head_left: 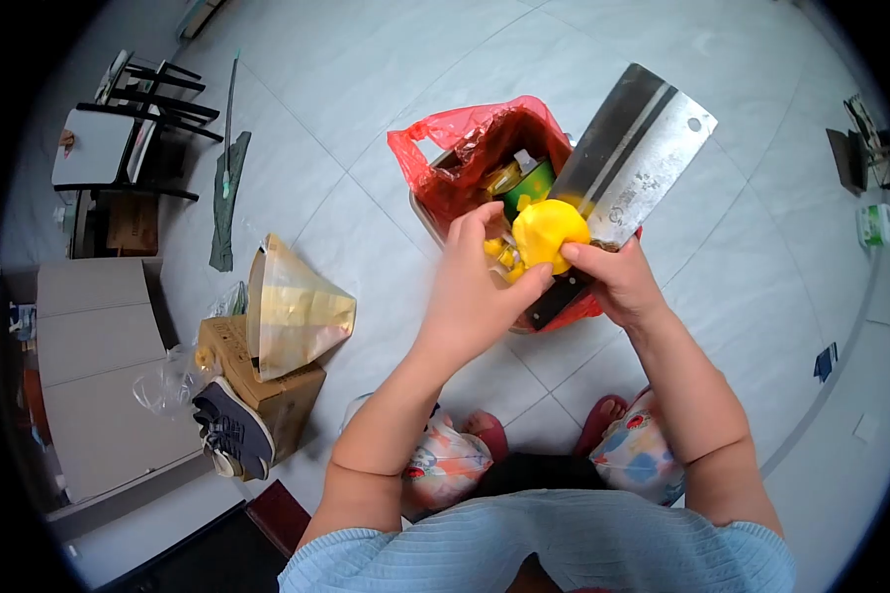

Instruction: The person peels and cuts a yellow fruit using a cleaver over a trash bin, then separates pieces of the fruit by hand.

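A smooth, rounded yellow piece of produce (546, 235) sits between both hands, above the right edge of a bin (423, 219) lined with a thin red plastic bag (420, 163). The left hand (470, 287) curves at the piece's left side, thumb against its near edge; whether its hidden fingers pinch it, I cannot tell. The right hand (623, 282) is wrapped round the base of a broad, rectangular steel cleaver (638, 148), black handle (561, 299) toward the body, thumb pressed on the piece, probably to steady it against the blade. Holding it here presumably lets bits fall inside, where yellow scraps (504, 255) and a curved green item (532, 186) lie.
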The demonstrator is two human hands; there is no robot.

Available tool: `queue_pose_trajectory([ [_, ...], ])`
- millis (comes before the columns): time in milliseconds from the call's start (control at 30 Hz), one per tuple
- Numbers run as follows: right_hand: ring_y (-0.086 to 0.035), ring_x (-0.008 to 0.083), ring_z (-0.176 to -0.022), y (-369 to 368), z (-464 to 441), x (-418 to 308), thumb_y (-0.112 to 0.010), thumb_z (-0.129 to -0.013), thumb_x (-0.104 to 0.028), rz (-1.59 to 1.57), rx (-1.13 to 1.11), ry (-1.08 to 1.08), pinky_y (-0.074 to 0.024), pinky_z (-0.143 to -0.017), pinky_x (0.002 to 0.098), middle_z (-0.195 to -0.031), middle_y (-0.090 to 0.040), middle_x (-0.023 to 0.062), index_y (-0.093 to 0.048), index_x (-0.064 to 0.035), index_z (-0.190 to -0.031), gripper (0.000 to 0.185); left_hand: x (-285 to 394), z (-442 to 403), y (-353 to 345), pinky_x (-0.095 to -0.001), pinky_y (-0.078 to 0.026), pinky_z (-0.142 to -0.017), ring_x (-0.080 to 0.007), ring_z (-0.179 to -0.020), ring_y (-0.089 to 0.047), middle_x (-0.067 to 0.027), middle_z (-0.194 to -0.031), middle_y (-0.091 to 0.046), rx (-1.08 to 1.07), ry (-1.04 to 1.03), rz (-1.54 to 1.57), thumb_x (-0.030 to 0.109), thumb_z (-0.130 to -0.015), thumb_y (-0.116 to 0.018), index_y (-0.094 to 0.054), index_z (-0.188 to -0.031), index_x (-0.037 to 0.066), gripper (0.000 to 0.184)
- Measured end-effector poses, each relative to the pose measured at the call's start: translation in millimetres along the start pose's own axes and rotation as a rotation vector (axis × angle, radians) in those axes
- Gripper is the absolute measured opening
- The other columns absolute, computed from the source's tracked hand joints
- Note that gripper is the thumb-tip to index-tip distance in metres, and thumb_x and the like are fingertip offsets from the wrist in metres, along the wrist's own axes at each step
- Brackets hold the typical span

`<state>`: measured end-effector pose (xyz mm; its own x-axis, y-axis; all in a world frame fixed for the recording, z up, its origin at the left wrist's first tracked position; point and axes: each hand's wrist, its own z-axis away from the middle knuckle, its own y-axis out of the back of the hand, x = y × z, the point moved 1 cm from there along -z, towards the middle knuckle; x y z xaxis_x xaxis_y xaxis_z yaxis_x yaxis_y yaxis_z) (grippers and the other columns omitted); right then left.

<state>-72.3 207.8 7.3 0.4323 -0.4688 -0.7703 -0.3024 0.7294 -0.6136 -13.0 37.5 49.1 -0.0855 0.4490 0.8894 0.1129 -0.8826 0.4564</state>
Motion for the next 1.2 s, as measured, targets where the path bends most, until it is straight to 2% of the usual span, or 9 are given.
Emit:
queue_pose_trajectory([
  [133,-0.060,0.0145,-0.103,-3.8,1.2,-1.4,-0.072,-0.084,-0.011,0.115,-0.015,-0.027,-0.0488,-0.091,0.0302,-0.114,-0.063,0.0054,-0.057,-0.0008,-0.121,0.041,-10.6,-3.8,-7.2,-0.0366,-0.048,-0.091,-0.0260,-0.105,-0.058,-0.0183,-0.123,-0.052,-0.103,0.228,0.238,0.020,-0.078,-0.075,-0.043,-0.133,-0.002,0.068],
  [233,-0.060,0.0141,-0.103,-5.9,1.5,-0.8,-0.072,-0.086,-0.014,0.272,-0.044,-0.002,-0.0492,-0.090,0.0305,-0.112,-0.063,0.0055,-0.057,-0.0006,-0.120,0.040,-13.9,-3.3,-4.0,-0.0299,-0.050,-0.090,-0.0152,-0.106,-0.058,-0.0106,-0.120,-0.056,-0.130,0.161,0.086,0.009,-0.086,-0.066,-0.040,-0.138,0.001,0.059],
  [367,-0.061,0.0117,-0.089,-2.9,1.8,0.3,-0.066,-0.091,-0.017,0.261,-0.066,0.017,-0.0508,-0.078,0.0273,-0.108,-0.064,0.0060,-0.057,0.0000,-0.120,0.035,-27.7,-5.0,-4.0,-0.0311,-0.047,-0.094,-0.0163,-0.112,-0.056,-0.0099,-0.122,-0.056,-0.135,0.086,0.137,0.003,-0.084,-0.061,-0.039,-0.138,0.001,0.059],
  [500,-0.059,0.0102,-0.076,3.7,3.9,1.7,-0.057,-0.097,-0.020,0.320,-0.095,-0.039,-0.0497,-0.068,0.0251,-0.103,-0.065,0.0075,-0.056,0.0013,-0.122,0.032,-17.2,-5.6,1.5,-0.0329,-0.046,-0.097,-0.0198,-0.116,-0.056,-0.0110,-0.125,-0.056,-0.173,0.224,0.597,0.008,-0.083,-0.060,-0.040,-0.139,0.001,0.060],
  [767,-0.064,0.0183,-0.078,-15.3,8.4,-20.7,-0.037,-0.106,-0.030,0.203,0.096,0.194,-0.0549,-0.076,0.0314,-0.110,-0.066,0.0187,-0.048,0.0067,-0.126,0.043,-41.8,-14.3,6.7,-0.0369,-0.049,-0.098,-0.0266,-0.118,-0.056,-0.0178,-0.128,-0.057,-0.328,0.379,1.278,0.028,-0.086,-0.065,-0.043,-0.137,0.002,0.062],
  [1000,-0.056,0.0095,-0.071,-7.9,20.9,-17.7,-0.047,-0.103,-0.017,0.617,0.074,0.351,-0.0470,-0.068,0.0236,-0.094,-0.066,0.0095,-0.058,0.0028,-0.110,0.024,-44.6,-13.9,-2.5,-0.0421,-0.045,-0.107,-0.0315,-0.122,-0.053,-0.0182,-0.133,-0.052,-0.256,0.408,1.390,0.019,-0.086,-0.065,-0.040,-0.138,0.000,0.061],
  [1067,-0.063,0.0185,-0.084,-18.7,23.5,-18.5,-0.072,-0.082,-0.009,0.877,0.138,0.625,-0.0503,-0.075,0.0313,-0.096,-0.063,0.0105,-0.057,-0.0009,-0.116,0.039,-45.1,-12.8,-3.6,-0.0402,-0.040,-0.109,-0.0262,-0.123,-0.052,-0.0118,-0.130,-0.056,-0.334,0.289,1.382,0.020,-0.092,-0.058,-0.049,-0.132,0.000,0.045],
  [1167,-0.062,0.0229,-0.083,-32.7,30.5,-22.8,-0.070,-0.073,0.001,1.113,0.079,0.748,-0.0494,-0.077,0.0328,-0.097,-0.062,0.0106,-0.057,-0.0020,-0.113,0.041,-58.4,-8.3,-9.3,-0.0373,-0.045,-0.103,-0.0219,-0.118,-0.054,-0.0106,-0.129,-0.056,-0.274,0.228,0.604,0.020,-0.094,-0.059,-0.048,-0.133,0.002,0.045],
  [1200,-0.062,0.0229,-0.083,-30.5,31.0,-20.9,-0.070,-0.073,0.001,1.110,0.080,0.748,-0.0494,-0.077,0.0328,-0.097,-0.062,0.0106,-0.057,-0.0020,-0.113,0.041,-38.8,-8.7,-9.0,-0.0382,-0.045,-0.104,-0.0220,-0.120,-0.054,-0.0116,-0.132,-0.055,-0.259,0.292,0.736,0.021,-0.093,-0.062,-0.046,-0.136,0.003,0.049],
])
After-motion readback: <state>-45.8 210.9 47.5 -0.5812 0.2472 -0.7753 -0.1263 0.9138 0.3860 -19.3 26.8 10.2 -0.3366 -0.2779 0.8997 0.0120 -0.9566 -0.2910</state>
